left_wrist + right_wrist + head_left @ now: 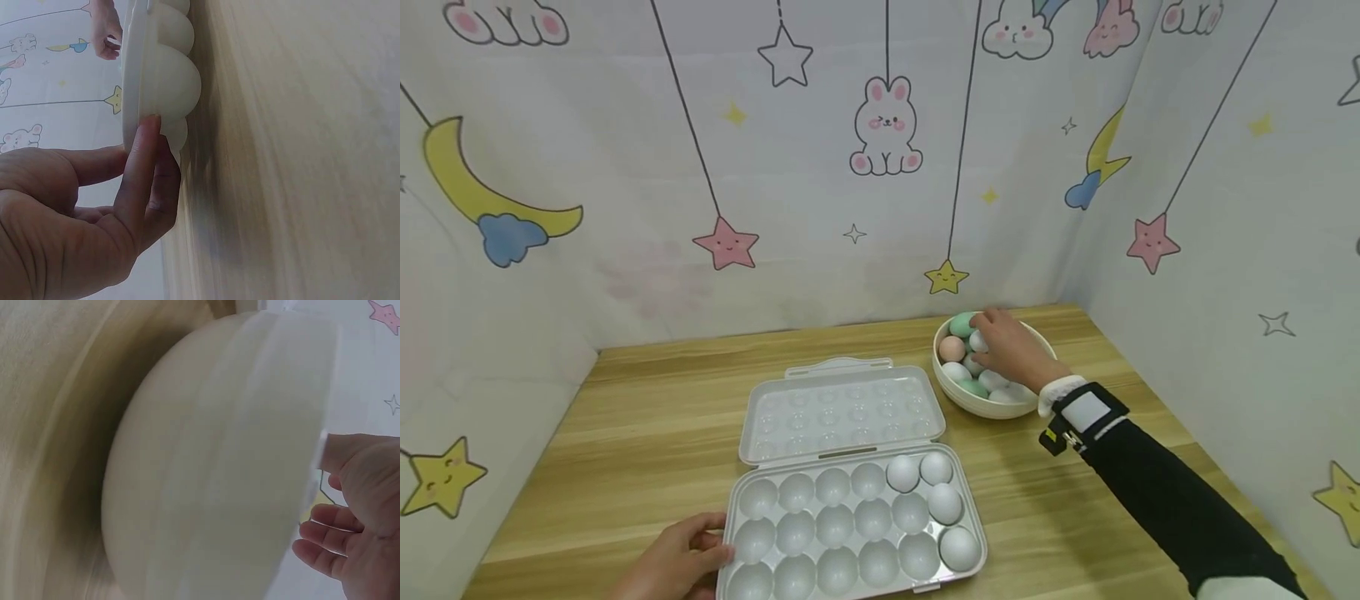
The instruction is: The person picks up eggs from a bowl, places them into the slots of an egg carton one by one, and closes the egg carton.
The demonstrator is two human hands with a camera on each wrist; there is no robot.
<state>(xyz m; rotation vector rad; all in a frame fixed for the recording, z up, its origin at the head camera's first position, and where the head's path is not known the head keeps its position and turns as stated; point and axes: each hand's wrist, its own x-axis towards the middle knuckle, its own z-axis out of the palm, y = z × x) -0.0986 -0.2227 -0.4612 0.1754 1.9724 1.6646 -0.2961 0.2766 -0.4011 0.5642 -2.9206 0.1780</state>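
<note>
"Firstly, markings and labels?"

"One strapped wrist device (1086, 412), pale-faced, worn over a black sleeve (1165, 483); any lettering was too small to read. Wall covering (625, 167), white, printed with a rabbit (887, 125), stars and a yellow moon (456, 179)."

"And the egg carton (835, 525), relative to the hands?"

"One, pale, three rows of six cups. It lay beside the left hand (677, 554), which pinched its left edge between thumb and fingers. Four white eggs (959, 548) occupied the right-hand column and the adjoining cup of the far row. Lid (850, 417): laid open on the far side."

"The right hand (1015, 354)?"

"Well apart from the carton, over the bowl (992, 411), fingers bent down about a white egg (976, 342); whether they gripped it, I could not tell. Bowl: cream, round, beyond the carton to its right, holding white and green eggs and a pinkish egg (952, 348)."

"Surface and room?"

"Table (647, 417), yellowish wood grain; its far edge met the wall covering, which also rose at both sides."
</note>
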